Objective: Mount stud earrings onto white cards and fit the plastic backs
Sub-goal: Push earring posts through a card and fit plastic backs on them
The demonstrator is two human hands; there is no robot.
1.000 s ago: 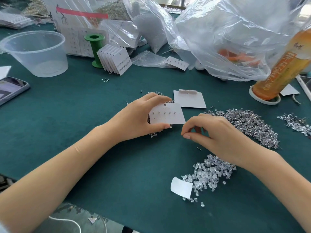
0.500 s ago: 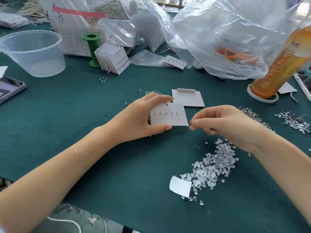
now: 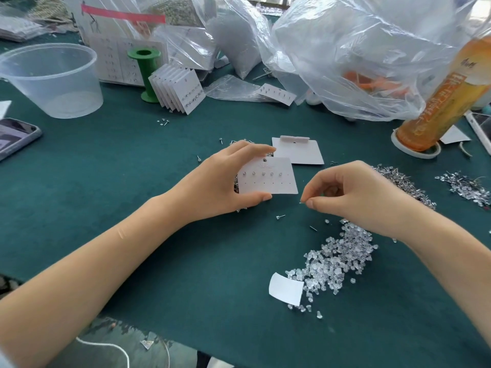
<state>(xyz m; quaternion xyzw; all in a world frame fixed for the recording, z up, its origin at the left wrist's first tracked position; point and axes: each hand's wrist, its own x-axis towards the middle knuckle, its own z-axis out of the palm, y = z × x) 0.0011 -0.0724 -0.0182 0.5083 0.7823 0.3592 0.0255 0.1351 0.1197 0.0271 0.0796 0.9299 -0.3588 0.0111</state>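
Above the green bench (image 3: 106, 181), seen from the head camera, the left hand (image 3: 220, 185) grips a white card (image 3: 267, 176) between thumb below and fingers above. The card faces up toward the camera, its long axis running left to right, with a row of five studs along the upper half and a row of bare holes beneath. Its left edge is hidden by the palm. Just right of it, the right hand (image 3: 353, 192) pinches something tiny at its fingertips (image 3: 308, 204); it is too small to tell what. A loose stud (image 3: 280, 216) lies below the card. Clear plastic backs (image 3: 337, 261) are heaped under the right wrist, and the stud pile (image 3: 403, 184) is partly covered by that hand.
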